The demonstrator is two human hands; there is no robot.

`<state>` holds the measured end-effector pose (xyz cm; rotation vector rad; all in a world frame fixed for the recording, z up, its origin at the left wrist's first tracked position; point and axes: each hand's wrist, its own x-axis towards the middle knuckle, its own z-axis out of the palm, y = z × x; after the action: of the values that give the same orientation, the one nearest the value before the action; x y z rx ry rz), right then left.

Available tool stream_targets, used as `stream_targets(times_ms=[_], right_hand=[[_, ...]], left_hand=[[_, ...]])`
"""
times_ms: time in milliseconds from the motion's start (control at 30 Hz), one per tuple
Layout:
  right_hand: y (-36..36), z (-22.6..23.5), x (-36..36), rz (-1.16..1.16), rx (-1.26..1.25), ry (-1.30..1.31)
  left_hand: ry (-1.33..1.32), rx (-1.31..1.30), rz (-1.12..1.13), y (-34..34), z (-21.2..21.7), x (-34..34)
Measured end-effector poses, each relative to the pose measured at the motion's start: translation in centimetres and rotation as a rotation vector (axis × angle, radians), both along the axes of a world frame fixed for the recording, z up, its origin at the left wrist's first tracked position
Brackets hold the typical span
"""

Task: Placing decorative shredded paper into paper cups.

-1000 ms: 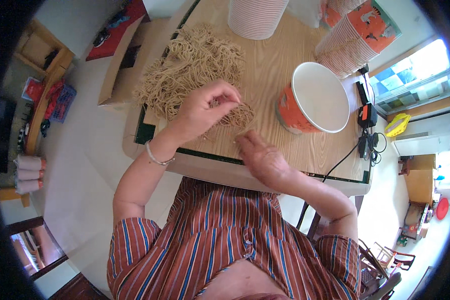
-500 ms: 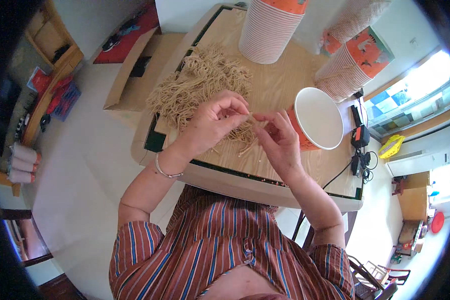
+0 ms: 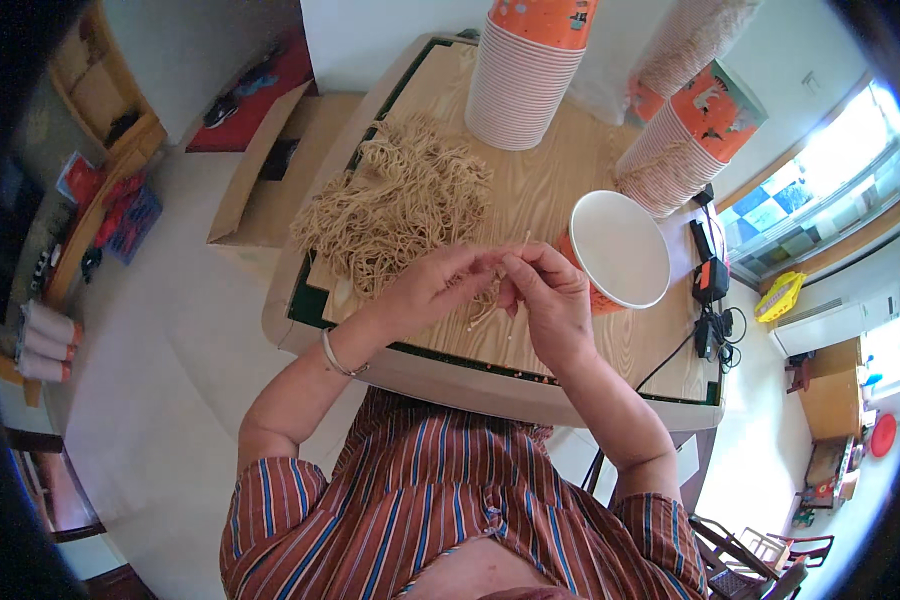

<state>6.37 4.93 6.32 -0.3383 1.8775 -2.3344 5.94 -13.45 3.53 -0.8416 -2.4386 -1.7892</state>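
Note:
My left hand (image 3: 432,285), with a bangle on its wrist, meets my right hand (image 3: 552,300) over the front of the table. The fingers of both are pinched together around a thin beige cord (image 3: 527,237). One bit of it sticks up above the right fingers, while the section between the fingertips is hidden. A tangled heap of beige cords (image 3: 395,195) lies just beyond my left hand, and a few loose ends trail below the fingers. Next to my right hand stands an upright orange paper bucket (image 3: 620,250) with a white inside and rim.
A tall stack of nested paper buckets (image 3: 526,85) stands at the table's back. Another stack (image 3: 675,150) leans at the right, near a plastic-wrapped one. Black adapters and cables (image 3: 710,290) run along the right edge. A cardboard box (image 3: 260,190) sits left of the table.
Both hands have come slightly nearer to me, and the fingers are closer together. My right hand has turned, its fingers now curled in. The view has shifted a little.

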Motion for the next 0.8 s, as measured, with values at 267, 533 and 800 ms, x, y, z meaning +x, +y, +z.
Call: stream_targets(times_ms=[267, 533, 800], right_hand=[[6.1, 7.0, 0.2, -0.059, -0.09, 0.065], [14.1, 16.0, -4.1, -0.296, 0.062, 0.443], [20.4, 14.4, -9.6, -0.517, 0.223, 0.437]], left_hand=[[0.587, -0.414, 0.164, -2.7, -4.1, -2.2], [0.514, -0.462, 0.182, -2.3, -3.2, -2.0], [0.584, -0.543, 0.287, 1.7, 5.1, -0.3]])
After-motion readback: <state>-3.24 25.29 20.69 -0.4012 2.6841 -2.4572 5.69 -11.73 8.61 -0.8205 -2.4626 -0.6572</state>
